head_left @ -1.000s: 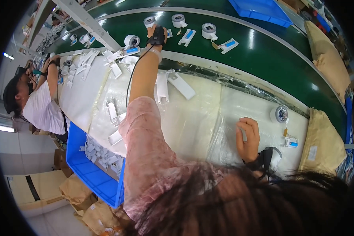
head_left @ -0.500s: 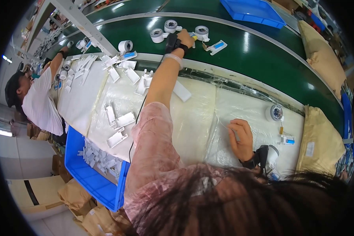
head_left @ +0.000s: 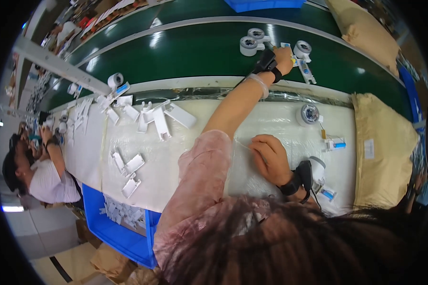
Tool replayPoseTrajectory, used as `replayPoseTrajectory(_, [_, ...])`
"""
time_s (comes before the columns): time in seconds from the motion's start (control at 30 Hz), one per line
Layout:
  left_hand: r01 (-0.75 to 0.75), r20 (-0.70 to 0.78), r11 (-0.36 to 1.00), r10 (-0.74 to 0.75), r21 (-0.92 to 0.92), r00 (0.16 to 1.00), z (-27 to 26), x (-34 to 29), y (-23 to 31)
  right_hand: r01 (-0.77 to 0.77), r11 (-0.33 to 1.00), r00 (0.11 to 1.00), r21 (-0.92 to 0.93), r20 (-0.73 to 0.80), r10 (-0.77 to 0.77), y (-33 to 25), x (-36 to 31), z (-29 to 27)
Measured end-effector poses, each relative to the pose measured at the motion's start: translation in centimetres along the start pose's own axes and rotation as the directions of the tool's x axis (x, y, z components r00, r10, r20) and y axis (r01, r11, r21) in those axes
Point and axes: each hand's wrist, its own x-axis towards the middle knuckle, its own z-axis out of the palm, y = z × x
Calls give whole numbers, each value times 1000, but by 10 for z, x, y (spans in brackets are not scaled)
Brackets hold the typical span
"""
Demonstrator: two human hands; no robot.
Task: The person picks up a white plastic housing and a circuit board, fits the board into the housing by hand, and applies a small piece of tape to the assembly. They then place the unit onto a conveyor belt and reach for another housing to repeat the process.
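Observation:
My left hand (head_left: 284, 61) reaches out over the green conveyor belt (head_left: 176, 59), its fingers bent round something among the units there. A yellow bit shows by its fingertips; exactly what they grip is hidden. Close by stand round white housings with grey rims: two to its left (head_left: 248, 46) and one to its right (head_left: 302, 49). A white holder with a blue cell (head_left: 306, 72) lies just beside the hand. My right hand (head_left: 272, 160) rests over the film-covered table, fingers loosely curved and thumb apart, with nothing seen in it. Black devices are strapped to both wrists.
Right of my hands are another round housing (head_left: 309, 114) wired to a blue-celled holder (head_left: 336, 144) and a brown paper sack (head_left: 385, 152). White plastic parts (head_left: 160, 124) lie at left. A blue crate (head_left: 121, 240) stands below the table edge. A co-worker (head_left: 47, 178) sits far left.
My left hand and the round housings near it have shifted right along the belt. The right hand's fingers have lowered and curved leftward. The whole view has turned somewhat.

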Motion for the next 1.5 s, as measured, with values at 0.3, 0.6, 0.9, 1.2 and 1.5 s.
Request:
replayPoseTrajectory(0.3, [144, 193, 666, 0, -732, 981, -150, -41, 44, -118, 980, 935, -159, -352, 55, 1, 1, -24])
replayPoseTrajectory(0.6, [-465, 620, 846, 515, -259, 591, -226, -217, 87, -141, 990, 962, 5, -234, 139, 6, -2, -35])
replayPoseTrajectory(0.9, [89, 348, 960, 9, -264, 937, -250, -295, 54, -115, 987, 979, -116, 155, 133, -4, -11, -22])
replayPoseTrajectory(1.2, [-63, 414, 983, -14, 172, 910, -199, -309, 90, -267, 953, 957, -144, 73, 279, -5, -26, -38])
replayPoseTrajectory(1.5, [100, 408, 992, -125, 81, 904, -203, -280, 81, -510, 859, 838, -38, 203, 506, 8, -44, -47])
